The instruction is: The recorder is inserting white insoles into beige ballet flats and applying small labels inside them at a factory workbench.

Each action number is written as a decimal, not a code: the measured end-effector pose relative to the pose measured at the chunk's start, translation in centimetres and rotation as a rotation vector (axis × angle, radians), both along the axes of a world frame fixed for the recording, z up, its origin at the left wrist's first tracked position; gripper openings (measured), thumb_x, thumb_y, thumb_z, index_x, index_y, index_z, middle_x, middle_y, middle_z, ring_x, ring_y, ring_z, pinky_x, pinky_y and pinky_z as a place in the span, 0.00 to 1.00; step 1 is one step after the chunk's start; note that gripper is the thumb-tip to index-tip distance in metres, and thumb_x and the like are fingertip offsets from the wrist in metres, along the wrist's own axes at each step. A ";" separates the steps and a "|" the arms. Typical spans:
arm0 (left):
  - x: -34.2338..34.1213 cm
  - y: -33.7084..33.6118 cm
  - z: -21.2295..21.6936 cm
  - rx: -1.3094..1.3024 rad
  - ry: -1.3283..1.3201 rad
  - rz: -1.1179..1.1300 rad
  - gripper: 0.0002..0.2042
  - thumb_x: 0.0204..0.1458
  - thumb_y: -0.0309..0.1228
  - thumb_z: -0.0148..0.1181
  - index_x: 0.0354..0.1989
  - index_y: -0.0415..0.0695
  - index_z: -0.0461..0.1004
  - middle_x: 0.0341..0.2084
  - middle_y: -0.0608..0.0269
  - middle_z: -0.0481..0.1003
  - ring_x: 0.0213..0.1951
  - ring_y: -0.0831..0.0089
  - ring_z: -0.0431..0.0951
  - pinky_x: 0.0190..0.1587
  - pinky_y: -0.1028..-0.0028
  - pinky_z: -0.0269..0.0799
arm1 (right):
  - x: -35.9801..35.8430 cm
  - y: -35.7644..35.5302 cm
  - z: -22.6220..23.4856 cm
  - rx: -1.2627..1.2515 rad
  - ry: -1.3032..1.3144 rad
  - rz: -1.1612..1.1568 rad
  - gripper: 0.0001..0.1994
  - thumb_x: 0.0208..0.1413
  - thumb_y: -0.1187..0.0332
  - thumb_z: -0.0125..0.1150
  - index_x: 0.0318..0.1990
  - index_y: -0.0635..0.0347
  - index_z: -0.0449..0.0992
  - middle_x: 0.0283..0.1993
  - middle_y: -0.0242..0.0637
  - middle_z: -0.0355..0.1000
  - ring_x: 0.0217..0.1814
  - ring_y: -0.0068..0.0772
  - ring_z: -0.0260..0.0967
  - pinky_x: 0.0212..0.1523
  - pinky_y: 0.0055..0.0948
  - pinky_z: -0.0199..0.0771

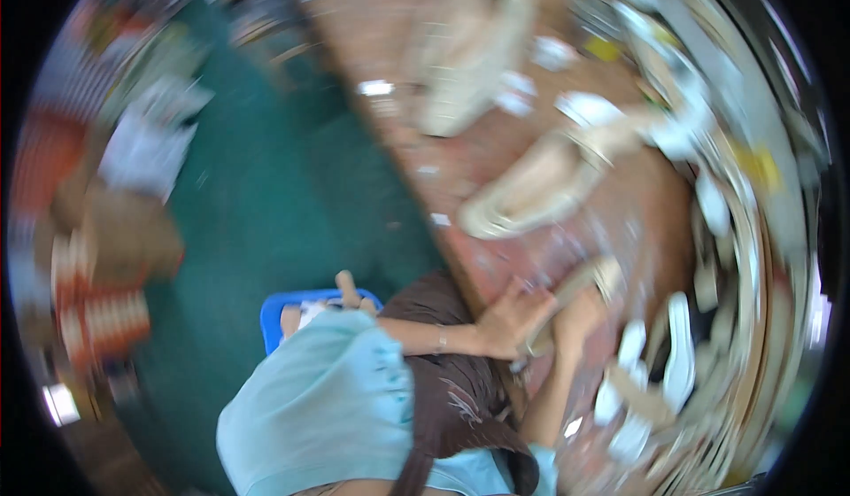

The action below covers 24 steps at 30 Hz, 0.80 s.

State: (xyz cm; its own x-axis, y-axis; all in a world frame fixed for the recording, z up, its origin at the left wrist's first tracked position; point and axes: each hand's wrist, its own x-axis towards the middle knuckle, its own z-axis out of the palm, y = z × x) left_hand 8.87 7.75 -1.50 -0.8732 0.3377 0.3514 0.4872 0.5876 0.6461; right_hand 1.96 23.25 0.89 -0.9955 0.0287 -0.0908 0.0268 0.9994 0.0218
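Note:
A beige flat shoe point(606, 272) is between my two hands above the near part of the worktable point(646, 239). My right hand point(580, 317) is wrapped round it from the right. From the left, my left hand point(518, 321) presses against its side, fingers closed in toward it. Motion blur hides the fingertips and the exact grip. Further along the table lie another beige flat shoe point(518, 221) and a group of beige shoes point(452, 97), beyond my hands.
White insole-shaped pieces point(678, 354) lie to the right, beside stacked long strips point(753, 319). Paper scraps point(553, 53) are scattered on the table. A blue plastic bin point(273, 316) stands at my left on the green floor point(266, 204). Cartons point(133, 239) line the far left.

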 end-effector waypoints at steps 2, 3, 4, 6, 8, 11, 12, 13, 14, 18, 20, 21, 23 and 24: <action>-1.0 0.0 0.0 0.028 -0.014 0.013 0.47 0.41 0.53 0.67 0.64 0.35 0.54 0.60 0.39 0.61 0.64 0.42 0.58 0.65 0.34 0.40 | 0.8 -1.4 2.0 -0.174 -0.037 -0.031 0.30 0.48 0.66 0.59 0.59 0.72 0.64 0.60 0.58 0.64 0.65 0.58 0.59 0.67 0.64 0.45; -1.3 0.1 0.4 0.063 0.081 0.017 0.46 0.42 0.52 0.67 0.65 0.37 0.53 0.61 0.41 0.60 0.65 0.42 0.56 0.65 0.33 0.37 | 1.4 -1.3 2.9 -0.275 -0.067 -0.012 0.32 0.47 0.69 0.60 0.62 0.70 0.63 0.65 0.58 0.59 0.71 0.58 0.52 0.67 0.67 0.43; -1.7 -0.3 1.2 0.100 0.134 -0.058 0.44 0.44 0.50 0.67 0.66 0.42 0.53 0.63 0.45 0.58 0.67 0.44 0.55 0.66 0.34 0.35 | 2.7 -1.5 4.3 -0.370 0.017 0.044 0.31 0.47 0.70 0.59 0.62 0.67 0.63 0.67 0.57 0.56 0.73 0.57 0.48 0.67 0.69 0.43; -2.0 -0.9 2.0 -0.032 0.295 -0.148 0.32 0.44 0.43 0.69 0.56 0.49 0.63 0.56 0.56 0.67 0.63 0.53 0.62 0.68 0.38 0.39 | 4.8 -0.9 6.1 -0.565 0.061 0.090 0.27 0.47 0.74 0.57 0.59 0.63 0.69 0.68 0.51 0.59 0.73 0.50 0.53 0.71 0.61 0.43; -3.4 -0.4 4.9 -0.297 0.101 -0.317 0.17 0.43 0.37 0.68 0.41 0.46 0.72 0.37 0.59 0.76 0.48 0.61 0.73 0.63 0.48 0.54 | 6.4 1.0 6.3 -0.646 0.239 0.046 0.19 0.46 0.76 0.56 0.49 0.61 0.77 0.55 0.48 0.72 0.66 0.45 0.63 0.70 0.53 0.51; -4.9 1.0 9.3 -0.580 -0.153 -0.400 0.10 0.49 0.36 0.64 0.30 0.41 0.76 0.22 0.56 0.77 0.31 0.58 0.78 0.39 0.56 0.71 | 9.3 5.4 9.0 -0.443 0.516 -0.143 0.15 0.43 0.78 0.56 0.41 0.60 0.80 0.43 0.45 0.77 0.58 0.41 0.70 0.68 0.52 0.56; -5.9 0.8 10.4 -0.557 -0.138 -0.493 0.11 0.50 0.36 0.64 0.29 0.40 0.76 0.20 0.56 0.76 0.27 0.57 0.77 0.35 0.57 0.72 | 10.5 7.2 9.8 -0.319 0.571 -0.232 0.14 0.41 0.80 0.57 0.38 0.59 0.80 0.40 0.44 0.77 0.55 0.42 0.71 0.68 0.51 0.57; -7.2 0.2 11.6 -0.534 -0.129 -0.570 0.11 0.52 0.36 0.63 0.29 0.39 0.77 0.17 0.55 0.75 0.23 0.55 0.76 0.31 0.59 0.72 | 11.9 9.2 9.1 -0.161 0.585 -0.331 0.14 0.40 0.80 0.58 0.38 0.60 0.80 0.41 0.45 0.76 0.56 0.45 0.70 0.68 0.52 0.56; -8.4 -0.6 13.3 -0.350 -0.372 -0.517 0.11 0.52 0.36 0.64 0.30 0.39 0.77 0.18 0.54 0.75 0.23 0.56 0.75 0.30 0.62 0.71 | 12.9 10.6 9.3 -0.092 0.646 -0.421 0.14 0.40 0.80 0.59 0.38 0.61 0.79 0.45 0.48 0.75 0.57 0.49 0.69 0.69 0.52 0.56; -11.9 -5.7 18.4 -0.071 -0.131 -0.283 0.08 0.53 0.30 0.63 0.30 0.36 0.77 0.20 0.50 0.72 0.24 0.57 0.73 0.30 0.65 0.67 | 14.6 14.9 9.2 0.081 0.505 -0.389 0.23 0.40 0.82 0.59 0.48 0.54 0.78 0.58 0.44 0.68 0.72 0.46 0.55 0.73 0.54 0.46; -15.0 -6.6 18.8 -0.170 0.119 -0.262 0.08 0.54 0.29 0.63 0.30 0.36 0.76 0.21 0.49 0.71 0.25 0.55 0.72 0.30 0.65 0.67 | 14.6 17.2 8.3 0.244 0.391 -0.267 0.28 0.40 0.82 0.59 0.53 0.52 0.76 0.60 0.42 0.65 0.77 0.43 0.45 0.76 0.55 0.35; -16.6 -7.8 17.9 -0.241 0.135 -0.233 0.09 0.54 0.30 0.62 0.29 0.35 0.76 0.21 0.47 0.71 0.25 0.53 0.71 0.31 0.63 0.67 | 14.6 18.2 7.8 0.236 0.399 -0.263 0.28 0.40 0.82 0.59 0.53 0.52 0.76 0.60 0.42 0.65 0.77 0.43 0.45 0.76 0.55 0.35; -18.2 -9.2 15.3 -0.313 0.162 -0.199 0.10 0.55 0.30 0.61 0.28 0.35 0.75 0.21 0.46 0.71 0.26 0.50 0.71 0.32 0.61 0.66 | 14.5 19.9 7.1 0.281 0.258 -0.231 0.30 0.40 0.81 0.60 0.57 0.51 0.74 0.61 0.40 0.65 0.79 0.42 0.39 0.77 0.55 0.29; -18.2 -10.4 13.5 -0.493 0.163 -0.248 0.12 0.54 0.32 0.62 0.26 0.35 0.74 0.22 0.45 0.71 0.27 0.48 0.72 0.32 0.58 0.66 | 14.1 20.0 7.8 0.331 0.230 -0.203 0.29 0.39 0.80 0.62 0.55 0.51 0.74 0.58 0.40 0.65 0.76 0.43 0.46 0.76 0.55 0.31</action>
